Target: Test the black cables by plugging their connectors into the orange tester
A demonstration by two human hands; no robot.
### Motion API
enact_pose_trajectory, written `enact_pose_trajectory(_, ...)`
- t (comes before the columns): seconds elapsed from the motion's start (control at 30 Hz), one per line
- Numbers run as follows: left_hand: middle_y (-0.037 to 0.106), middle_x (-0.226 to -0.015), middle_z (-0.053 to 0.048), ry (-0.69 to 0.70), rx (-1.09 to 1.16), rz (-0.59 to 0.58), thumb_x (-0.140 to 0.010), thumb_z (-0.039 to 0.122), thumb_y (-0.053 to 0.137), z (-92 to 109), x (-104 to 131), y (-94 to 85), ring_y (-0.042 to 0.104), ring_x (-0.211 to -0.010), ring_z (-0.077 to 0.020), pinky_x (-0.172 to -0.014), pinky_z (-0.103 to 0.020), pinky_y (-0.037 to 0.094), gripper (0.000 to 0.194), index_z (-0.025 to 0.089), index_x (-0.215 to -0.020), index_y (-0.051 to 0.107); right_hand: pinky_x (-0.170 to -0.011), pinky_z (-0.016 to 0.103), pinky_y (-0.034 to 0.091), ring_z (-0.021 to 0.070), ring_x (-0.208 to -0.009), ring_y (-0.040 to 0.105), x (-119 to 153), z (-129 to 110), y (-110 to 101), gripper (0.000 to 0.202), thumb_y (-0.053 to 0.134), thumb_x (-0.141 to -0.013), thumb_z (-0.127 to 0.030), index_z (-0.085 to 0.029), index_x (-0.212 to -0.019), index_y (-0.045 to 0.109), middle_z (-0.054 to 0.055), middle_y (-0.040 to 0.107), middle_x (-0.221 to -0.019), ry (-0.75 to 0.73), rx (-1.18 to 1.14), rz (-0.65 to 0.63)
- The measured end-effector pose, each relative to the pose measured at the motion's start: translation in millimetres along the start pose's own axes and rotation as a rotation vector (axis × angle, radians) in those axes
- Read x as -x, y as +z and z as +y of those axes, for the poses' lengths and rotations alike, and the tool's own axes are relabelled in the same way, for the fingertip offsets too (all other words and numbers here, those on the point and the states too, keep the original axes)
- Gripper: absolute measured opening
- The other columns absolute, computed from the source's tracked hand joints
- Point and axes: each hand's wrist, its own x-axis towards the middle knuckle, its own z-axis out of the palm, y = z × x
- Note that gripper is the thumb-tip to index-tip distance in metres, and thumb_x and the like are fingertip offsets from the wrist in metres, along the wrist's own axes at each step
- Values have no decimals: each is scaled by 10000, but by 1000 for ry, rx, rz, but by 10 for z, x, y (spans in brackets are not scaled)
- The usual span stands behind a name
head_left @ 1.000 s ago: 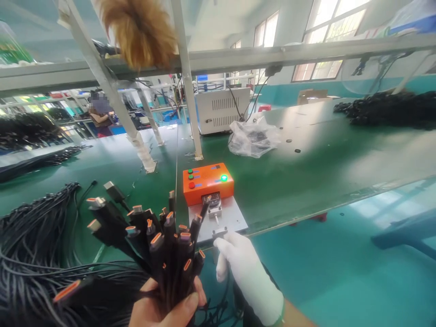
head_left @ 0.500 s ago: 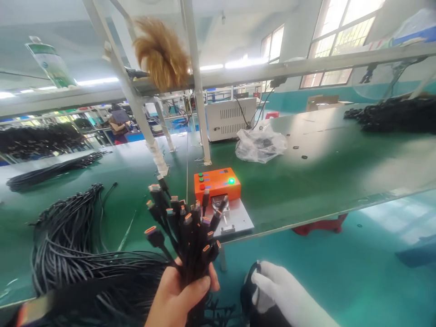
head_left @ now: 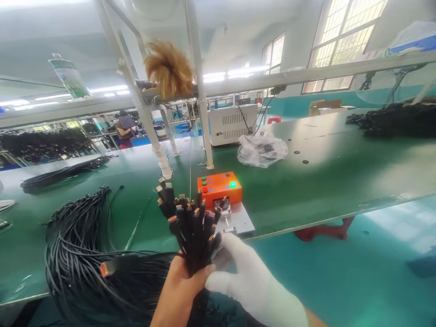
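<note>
My bare left hand [head_left: 185,284] is wrapped round a bunch of black cables [head_left: 195,231], their orange-tipped connectors fanned upward. Against the right side of the bunch is my white-gloved right hand [head_left: 243,272]; its thumb and fingers are apart, and I see nothing between them. Just beyond the connectors stands an orange tester box [head_left: 220,187] with a lit green light, joined to a metal plate [head_left: 240,220] at the table edge. One cable end [head_left: 116,267] with an orange tip sticks out at the lower left, blurred.
A large pile of black cables [head_left: 78,236] lies on the green table [head_left: 306,190] at left. Behind the box are a clear plastic bag [head_left: 262,149], a grey metal case [head_left: 233,123] and white posts. A red stool [head_left: 323,230] stands below; a person sits far back.
My right hand has moved up and left from below the table edge to the bunch, and no longer holds the black thing it had. My left hand and the bunch stay together.
</note>
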Motion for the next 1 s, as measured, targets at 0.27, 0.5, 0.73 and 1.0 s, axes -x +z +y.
enact_pose_trajectory(0.27,773,-839,-47,46,300,75,-643,275,813,135,21,-57,665,-835,-241,-746,-319,501,245,193,-869,763,-677,297,508,190,-744,632,-80,86,192,181,586,-686,-125,-167,-851,648,24,688,-794,95,-119,76)
enact_pose_trajectory(0.5,762,-762,-56,-19,142,-62,-569,132,823,154,28,-23,677,-752,-232,-683,-291,525,333,149,-897,768,-567,251,463,140,-626,549,-70,155,212,198,610,-733,-209,-165,-913,683,14,637,-747,110,-236,28)
enact_pose_trajectory(0.73,771,-773,-45,13,238,59,-641,208,800,82,1,49,671,-744,-184,-704,-272,506,220,158,-839,719,-635,307,522,180,-667,593,19,165,151,237,553,-803,-349,-147,-832,671,36,623,-729,157,-219,156)
enact_pose_trajectory(1.0,739,-699,-7,2,146,94,-554,205,862,74,61,48,628,-685,-168,-673,-260,494,258,153,-773,737,-843,309,475,200,-903,604,16,34,64,302,638,-739,-273,-231,-1039,628,33,669,-978,0,-28,296)
